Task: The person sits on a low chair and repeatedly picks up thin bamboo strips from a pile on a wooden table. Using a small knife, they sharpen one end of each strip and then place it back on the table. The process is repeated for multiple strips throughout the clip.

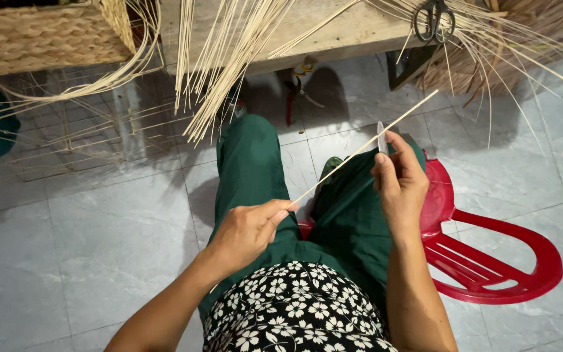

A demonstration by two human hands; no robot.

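My left hand (pixel 245 231) pinches the near end of a long pale cane strip (pixel 386 132) that slants up to the right over my lap. My right hand (pixel 400 184) grips a small knife (pixel 382 137), its blade pointing up and lying against the strip about midway along it. Both hands hover above my green trousers (pixel 255 169); I sit on a red plastic chair (pixel 490 257).
A wooden bench (pixel 333 32) ahead carries bundles of cane strips (pixel 216 72) hanging over its edge, and scissors (pixel 434 19). A woven basket (pixel 40 36) stands at top left. Red-handled pliers (pixel 298 91) lie on the grey tiled floor (pixel 86 228) under the bench.
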